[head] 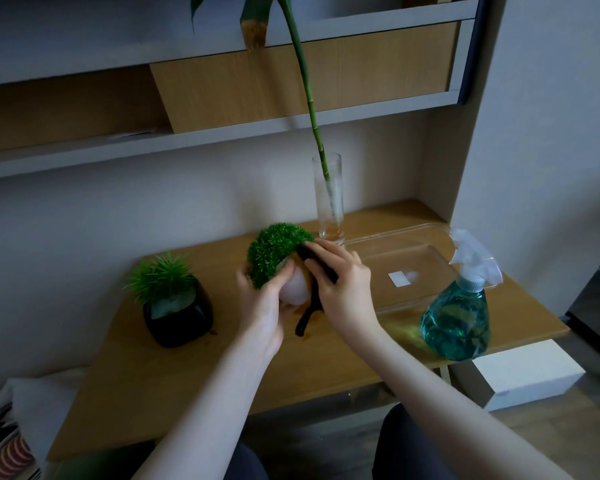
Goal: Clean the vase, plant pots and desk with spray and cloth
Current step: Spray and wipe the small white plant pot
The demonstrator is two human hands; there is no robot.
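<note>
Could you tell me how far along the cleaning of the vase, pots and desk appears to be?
Nothing can be confirmed as finished. In hand: the left hand holds the tilted white pot of bushy green plant while the right hand wipes it with a dark-and-yellow cloth. Untouched now: the black square pot, tall clear glass vase, wooden desk and blue-green spray bottle.
</note>
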